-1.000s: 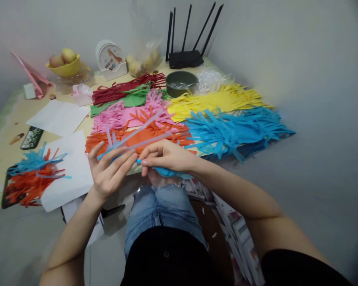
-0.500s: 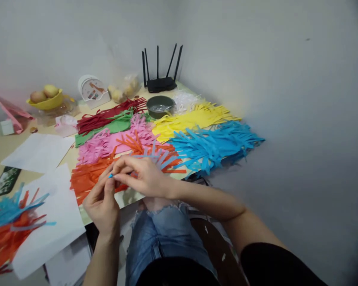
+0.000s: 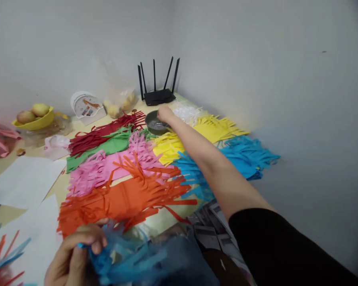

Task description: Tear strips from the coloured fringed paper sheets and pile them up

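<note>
My left hand, low at the front, is closed on a bunch of blue fringed paper whose strips hang to the right, smeared by motion. A small twisted blue end sticks out between thumb and fingers. Stretched across the table, my right hand reaches into a dark green bowl; its fingertips are hidden there. Something clear or shiny lies in the bowl. Around it are fringed paper sheets: dark red, green, pink, orange, yellow and blue.
A black router with upright antennas stands in the corner, near white paper shreds. To the left are a yellow fruit bowl, a white holder, white sheets and an orange-and-blue fringed bunch.
My hands have parted. The right went forward into the green bowl; the left dropped toward me with the blue paper, whose fringe now shows. The view has shifted slightly.
</note>
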`<state>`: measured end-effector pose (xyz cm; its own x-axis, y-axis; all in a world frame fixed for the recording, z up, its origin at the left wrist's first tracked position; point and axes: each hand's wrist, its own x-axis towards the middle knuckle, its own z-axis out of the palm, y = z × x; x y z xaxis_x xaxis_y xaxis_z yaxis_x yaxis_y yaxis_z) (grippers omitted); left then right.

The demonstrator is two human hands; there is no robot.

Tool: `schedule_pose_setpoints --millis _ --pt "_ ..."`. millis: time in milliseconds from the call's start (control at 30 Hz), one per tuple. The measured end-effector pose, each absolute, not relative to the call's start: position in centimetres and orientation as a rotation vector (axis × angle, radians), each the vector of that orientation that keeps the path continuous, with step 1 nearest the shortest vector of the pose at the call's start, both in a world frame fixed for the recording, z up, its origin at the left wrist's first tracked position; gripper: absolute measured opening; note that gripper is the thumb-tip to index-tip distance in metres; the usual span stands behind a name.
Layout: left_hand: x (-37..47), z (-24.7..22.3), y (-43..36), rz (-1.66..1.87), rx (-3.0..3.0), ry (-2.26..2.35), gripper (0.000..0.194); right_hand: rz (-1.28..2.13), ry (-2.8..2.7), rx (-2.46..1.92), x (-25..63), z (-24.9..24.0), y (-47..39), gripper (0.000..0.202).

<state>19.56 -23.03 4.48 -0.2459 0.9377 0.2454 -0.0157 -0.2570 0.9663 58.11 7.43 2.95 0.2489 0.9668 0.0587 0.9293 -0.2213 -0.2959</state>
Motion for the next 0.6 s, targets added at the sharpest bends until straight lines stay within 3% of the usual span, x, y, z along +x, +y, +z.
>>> schedule_pose_setpoints --millis 233,400,500,600 --pt "20.7 2.3 -21.2 1.392 1.144 1.425 0.024 0.265 -1.807 -2.389 58.7 -1.5 11.1 0.037" --pt "20.9 1.1 -20.4 1.248 1.120 1.532 0.026 0.223 -1.756 -2.292 58.9 -0.2 10.4 0.024" --pt "21.8 0.7 -19.5 1.302 1.117 1.511 0.027 0.239 -1.736 -2.008 56.7 2.0 7.5 0.027" --pt "22.7 0.7 -18.6 1.404 1.131 1.430 0.026 0.524 -1.675 -1.378 51.5 3.8 1.1 0.017"
